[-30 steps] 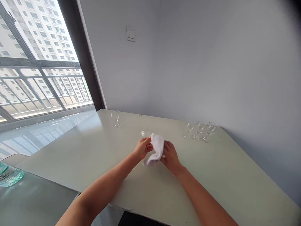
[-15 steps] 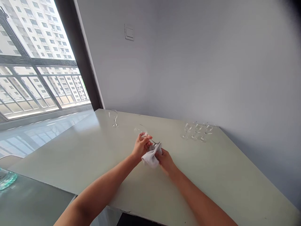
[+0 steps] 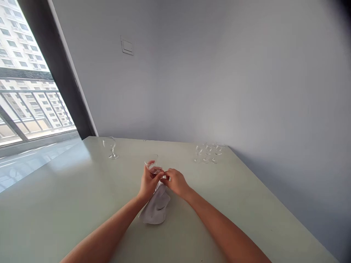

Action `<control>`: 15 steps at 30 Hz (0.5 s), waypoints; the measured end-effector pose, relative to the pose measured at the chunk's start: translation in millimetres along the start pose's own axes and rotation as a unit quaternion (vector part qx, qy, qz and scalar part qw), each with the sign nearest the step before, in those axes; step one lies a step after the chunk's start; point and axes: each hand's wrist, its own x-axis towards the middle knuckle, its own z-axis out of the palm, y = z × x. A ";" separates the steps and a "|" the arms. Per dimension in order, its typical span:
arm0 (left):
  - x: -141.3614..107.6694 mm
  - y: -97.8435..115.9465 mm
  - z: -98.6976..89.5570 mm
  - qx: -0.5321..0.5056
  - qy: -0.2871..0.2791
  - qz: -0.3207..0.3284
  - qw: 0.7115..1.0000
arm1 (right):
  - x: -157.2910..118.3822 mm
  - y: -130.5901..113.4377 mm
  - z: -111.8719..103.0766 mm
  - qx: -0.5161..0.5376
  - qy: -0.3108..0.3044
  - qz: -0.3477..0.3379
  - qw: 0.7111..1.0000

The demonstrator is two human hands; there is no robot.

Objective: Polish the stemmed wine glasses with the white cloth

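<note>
My left hand (image 3: 150, 182) is closed around the bowl of a clear stemmed glass (image 3: 151, 159), whose rim points up and away from me. Right beside it, my right hand (image 3: 174, 181) pinches the top of a pale grey cloth (image 3: 157, 209) close to the glass's lower end. Below the two hands the cloth hangs in loose folds over the table. The fingers and cloth hide most of the stem and foot.
On the table (image 3: 219, 219), another stemmed glass (image 3: 110, 146) stands upright at the back left. Three smaller stemmed glasses (image 3: 208, 151) form a row at the back right. Walls border the far and right sides, with a window (image 3: 30, 91) at left.
The glass has turned more upright in my left hand. The cloth, bunched between my hands before, now hangs down beneath them. My view has swung to the right.
</note>
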 end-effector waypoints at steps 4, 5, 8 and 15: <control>-1.2 -12.8 1.4 0.064 -0.008 0.014 0.998 | 7.6 14.3 19.9 -0.012 0.019 0.018 1.000; 0.0 -18.0 0.1 0.089 -0.005 0.015 0.996 | 9.7 22.4 21.1 -0.011 0.031 0.035 0.999; 4.6 -38.8 -5.0 0.169 -0.018 -0.009 0.985 | 17.2 56.3 15.7 -0.018 0.072 0.106 0.992; 7.0 -69.5 -11.6 0.231 -0.042 -0.061 0.970 | 30.9 130.7 -2.7 -0.054 0.121 0.250 0.959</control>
